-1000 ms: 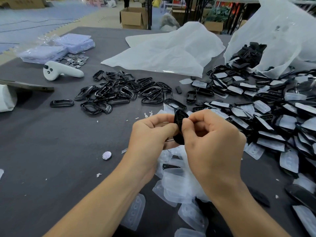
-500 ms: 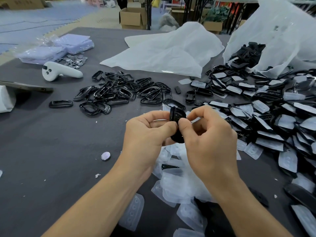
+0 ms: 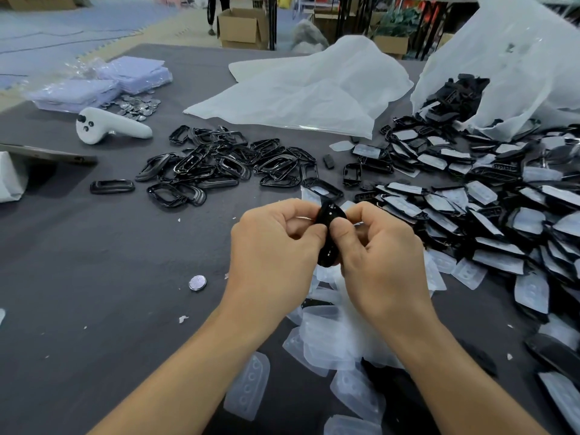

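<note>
From the camera on my head, I see my left hand and my right hand close together, in the middle and near me. Both pinch one small black part with thumbs and curled fingers, one hand on each side. The part stands on end, up above the grey table, not lying on it.

I think I am pulling this part open, or picking something off it (I cannot see which, my thumbs hide the spot). The next move needs a firm hold with one hand while the other hand tugs gently, so the part does not snap or jump away.

Right under my hands is a heap of clear covers. To the right is a big pile of black pieces, spilling from a white bag. Farther off to the left lie the black frames, and a white controller lies beyond them. A little round battery sits alone, left of my hand. Nothing blocks my hands, but a dropped part could get lost in the heap below
</note>
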`<state>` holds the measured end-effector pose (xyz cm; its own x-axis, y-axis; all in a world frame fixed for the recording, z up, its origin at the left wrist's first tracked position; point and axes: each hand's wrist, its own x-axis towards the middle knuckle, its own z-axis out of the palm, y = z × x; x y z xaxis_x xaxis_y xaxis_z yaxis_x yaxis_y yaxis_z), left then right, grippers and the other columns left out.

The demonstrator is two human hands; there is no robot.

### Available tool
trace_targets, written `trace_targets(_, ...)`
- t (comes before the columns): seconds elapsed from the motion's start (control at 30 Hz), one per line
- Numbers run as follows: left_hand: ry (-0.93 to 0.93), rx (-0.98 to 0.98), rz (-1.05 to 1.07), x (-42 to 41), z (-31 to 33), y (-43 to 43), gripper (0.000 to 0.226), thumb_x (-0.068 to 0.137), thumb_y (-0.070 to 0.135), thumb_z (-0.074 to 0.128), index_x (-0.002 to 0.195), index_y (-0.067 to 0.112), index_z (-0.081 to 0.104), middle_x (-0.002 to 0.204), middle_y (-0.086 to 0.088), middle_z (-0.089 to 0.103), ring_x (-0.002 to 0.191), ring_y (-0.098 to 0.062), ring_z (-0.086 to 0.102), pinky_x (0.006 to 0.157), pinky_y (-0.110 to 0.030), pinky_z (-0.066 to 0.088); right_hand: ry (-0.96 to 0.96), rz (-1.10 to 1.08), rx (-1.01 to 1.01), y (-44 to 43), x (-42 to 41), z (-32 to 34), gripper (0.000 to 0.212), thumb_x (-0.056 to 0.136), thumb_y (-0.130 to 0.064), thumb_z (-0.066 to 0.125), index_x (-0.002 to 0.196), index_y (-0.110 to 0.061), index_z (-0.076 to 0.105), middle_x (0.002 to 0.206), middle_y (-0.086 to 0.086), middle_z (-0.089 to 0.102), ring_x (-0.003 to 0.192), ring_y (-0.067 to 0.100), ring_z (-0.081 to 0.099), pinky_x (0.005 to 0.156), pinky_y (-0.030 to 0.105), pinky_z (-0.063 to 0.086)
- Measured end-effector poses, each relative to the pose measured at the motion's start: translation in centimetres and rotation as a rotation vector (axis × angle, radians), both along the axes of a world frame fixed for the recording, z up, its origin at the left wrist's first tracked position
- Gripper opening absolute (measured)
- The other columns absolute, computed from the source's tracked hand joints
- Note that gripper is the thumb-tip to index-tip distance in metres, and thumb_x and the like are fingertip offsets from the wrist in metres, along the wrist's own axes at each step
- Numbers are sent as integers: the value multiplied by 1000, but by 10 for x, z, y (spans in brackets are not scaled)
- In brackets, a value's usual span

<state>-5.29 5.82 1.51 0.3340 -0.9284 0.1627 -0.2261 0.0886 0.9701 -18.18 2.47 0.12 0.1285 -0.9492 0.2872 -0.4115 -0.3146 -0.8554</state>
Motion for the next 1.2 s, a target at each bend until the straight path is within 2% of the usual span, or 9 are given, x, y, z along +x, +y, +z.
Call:
trace_targets(0.13,-165,-74,79,-2,5,4,32,88,10,72,81,41,73,70,27,73,65,4,72,62,-13,57,-103,79,81,-1,-1,3,13,98,-27,62,86,-27,67,61,-2,70,52,17,63,53,37,53)
trace_targets(0.33,-152,-10,64,2,0,1,28,87,12,69,85,39,75,68,20,75,60,0,71,62,-15,56,-68,171,106,-2,-2,3,33,91,-13,68,109,-40,66,58,1,66,53,26,56,56,46,53)
trace_targets(0.47,33,89,-140,19,1,-6,30,89,7,68,93,32,83,74,0,79,63,-10,73,61,-23,58,7,184,49,0,-3,1,56,93,-13,69,138,-43,54,62,-4,67,50,6,53,54,20,49)
trace_targets(0.63,144,-40,121,27,3,-13,28,82,13,64,77,36,79,72,-1,77,59,-11,69,51,-23,55,230,80,-66,2,-6,4,29,94,-23,68,118,-40,66,77,-19,66,76,2,60,67,13,42)
trace_targets(0.8,218,52,322,35,-2,-19,15,71,26,61,70,14,70,72,-15,71,63,-20,57,54,-30,53,663,198,-79,5,-1,1,30,93,-36,67,123,-36,65,121,-25,52,121,1,31,96,12,13)
trace_targets(0.9,250,113,290,35,-4,-19,13,68,24,66,72,15,74,76,-16,74,64,-17,61,56,-29,54,641,201,-43,5,-1,4,27,91,-34,71,117,-36,66,111,-24,56,117,6,42,102,22,26)
trace_targets(1.0,282,144,220,34,-5,-20,11,77,9,72,77,18,78,76,-8,77,58,-12,66,51,-20,50,528,118,1,5,-2,6,22,87,-29,76,107,-35,70,87,-26,49,98,9,52,89,27,42)
trace_targets(1.13,271,154,189,33,-6,-20,24,85,1,68,78,21,80,73,-5,77,57,-10,65,51,-18,51,545,88,51,4,0,6,45,89,-34,74,132,-39,61,98,-20,55,101,9,50,87,26,37)
trace_targets(1.2,270,148,206,34,-5,-20,31,86,1,66,70,24,79,70,-3,75,59,-10,63,52,-19,52,597,95,10,4,3,5,34,91,-35,72,125,-35,66,95,-18,50,100,7,42,91,25,33)
